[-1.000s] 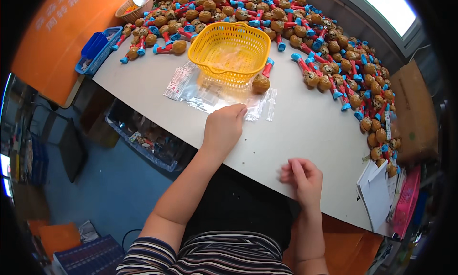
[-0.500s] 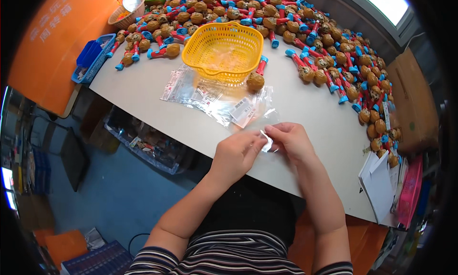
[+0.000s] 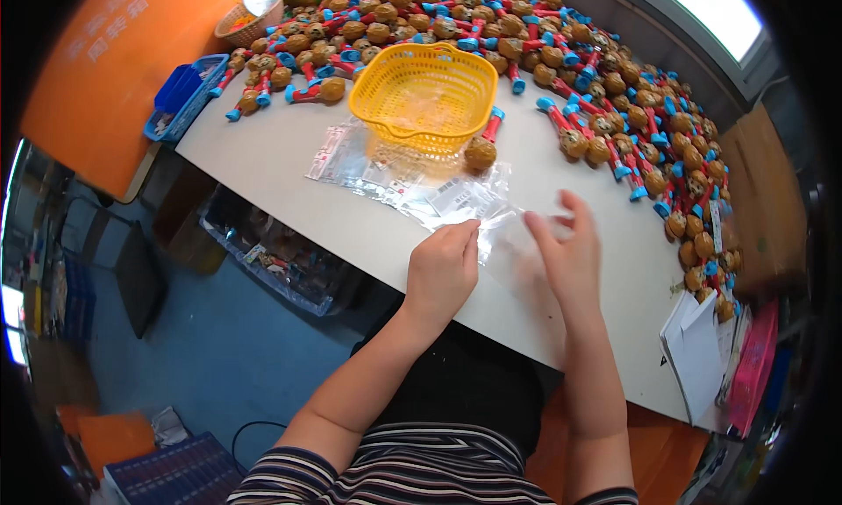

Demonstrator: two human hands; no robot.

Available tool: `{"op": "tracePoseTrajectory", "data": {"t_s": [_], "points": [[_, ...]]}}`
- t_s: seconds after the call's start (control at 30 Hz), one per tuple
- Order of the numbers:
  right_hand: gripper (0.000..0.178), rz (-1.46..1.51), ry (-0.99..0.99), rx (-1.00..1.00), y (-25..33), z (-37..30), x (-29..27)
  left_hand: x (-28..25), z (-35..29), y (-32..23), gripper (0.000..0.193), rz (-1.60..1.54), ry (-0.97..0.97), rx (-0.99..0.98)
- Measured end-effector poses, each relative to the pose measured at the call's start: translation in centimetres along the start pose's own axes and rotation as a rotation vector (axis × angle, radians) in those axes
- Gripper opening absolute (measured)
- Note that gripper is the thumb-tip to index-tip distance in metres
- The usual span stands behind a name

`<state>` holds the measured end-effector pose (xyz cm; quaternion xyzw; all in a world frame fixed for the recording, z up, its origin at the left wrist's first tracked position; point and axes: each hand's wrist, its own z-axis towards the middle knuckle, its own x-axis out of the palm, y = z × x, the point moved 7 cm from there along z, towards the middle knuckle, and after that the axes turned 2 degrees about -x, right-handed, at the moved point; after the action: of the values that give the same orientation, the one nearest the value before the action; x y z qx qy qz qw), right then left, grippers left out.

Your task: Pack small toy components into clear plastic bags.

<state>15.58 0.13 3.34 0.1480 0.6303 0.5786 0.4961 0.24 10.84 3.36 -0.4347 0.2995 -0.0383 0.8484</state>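
My left hand (image 3: 441,273) is closed, thumb and fingers pinching the edge of a clear plastic bag (image 3: 496,231) above the table's near edge. To its right, my right hand (image 3: 572,264) is raised with thumb and fingers apart and nothing seen in it; its fingers are slightly blurred. Flat printed clear bags (image 3: 355,174) lie beyond my hands, partly under a yellow plastic basket (image 3: 419,138). Thin clear film shows inside the basket. Beside it lies one toy hammer-like piece (image 3: 481,152) with a round brown head, red handle and blue end.
A big heap of similar brown-headed toys (image 3: 605,93) covers the table's back and right. A blue basket (image 3: 187,102) stands at the left edge, a beige basket (image 3: 248,23) behind it. White papers (image 3: 690,352) and a cardboard box (image 3: 767,202) are at right.
Half a second ago both hands were together over a small shiny piece of film. My right hand has moved away to the right and opened; my left remains pinched.
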Motion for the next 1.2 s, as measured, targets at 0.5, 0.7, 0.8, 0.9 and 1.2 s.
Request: {"op": "tracePoseTrajectory", "data": {"t_s": [0.5, 0.7, 0.8, 0.9, 1.2], "points": [[0.028, 0.469, 0.356, 0.425, -1.9, -1.5, 4.3, 0.0, -0.3, -3.1, 0.026, -0.048, 0.061, 0.010], [0.033, 0.477, 0.351, 0.337, -1.9, -1.0, 4.7, 1.8, -0.3, -1.7, 0.017, 0.094, 0.233, -0.066], [0.035, 0.372, 0.446, 0.271, -1.5, -1.0, 4.2, 1.6, 0.2, -1.2, 0.016, 0.175, 0.217, -0.084], [0.034, 0.380, 0.548, 0.375, -1.8, -0.8, 4.0, 0.1, 1.0, 0.4, 0.009, 0.027, 0.027, -0.147], [0.031, -0.423, -0.199, -0.295, -0.5, 19.2, -2.1, 1.9, -1.0, -1.2, 0.013, 0.112, 0.090, 0.140]]}}
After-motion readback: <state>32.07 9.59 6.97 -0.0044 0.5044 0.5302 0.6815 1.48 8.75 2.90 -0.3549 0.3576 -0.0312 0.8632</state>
